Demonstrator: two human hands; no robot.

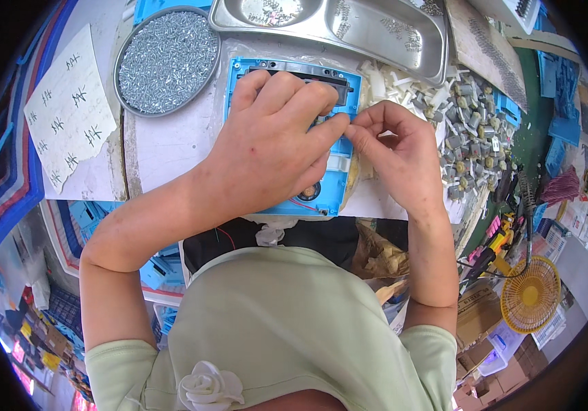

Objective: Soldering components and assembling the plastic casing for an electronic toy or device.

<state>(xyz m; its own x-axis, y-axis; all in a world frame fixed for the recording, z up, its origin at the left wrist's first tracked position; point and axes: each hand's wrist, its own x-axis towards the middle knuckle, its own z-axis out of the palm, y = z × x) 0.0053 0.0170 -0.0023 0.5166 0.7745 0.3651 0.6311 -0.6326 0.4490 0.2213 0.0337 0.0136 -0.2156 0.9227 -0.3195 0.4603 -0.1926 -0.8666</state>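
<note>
A light blue plastic casing (pixel 336 179) lies on the white work table in front of me, with a black bar-shaped part across its far end. My left hand (pixel 273 133) is bent over the casing and hides much of its inside. Its fingers are curled, and one fingertip reaches the casing's right edge. There it meets my right hand (pixel 398 147), whose thumb and forefinger are pinched together. Whatever sits between the fingertips is too small or hidden to name. Below my left hand, a round dark part (pixel 310 192) and a thin red wire show inside the casing.
A round grey tray (pixel 120 92) full of small screws stands at the far left, beside a handwritten paper sheet (pixel 54 113). Behind the casing is a compartmented steel tray (pixel 318 29). Small motors (pixel 473 140) and white plastic pieces are heaped at right, above a yellow fan (pixel 530 294).
</note>
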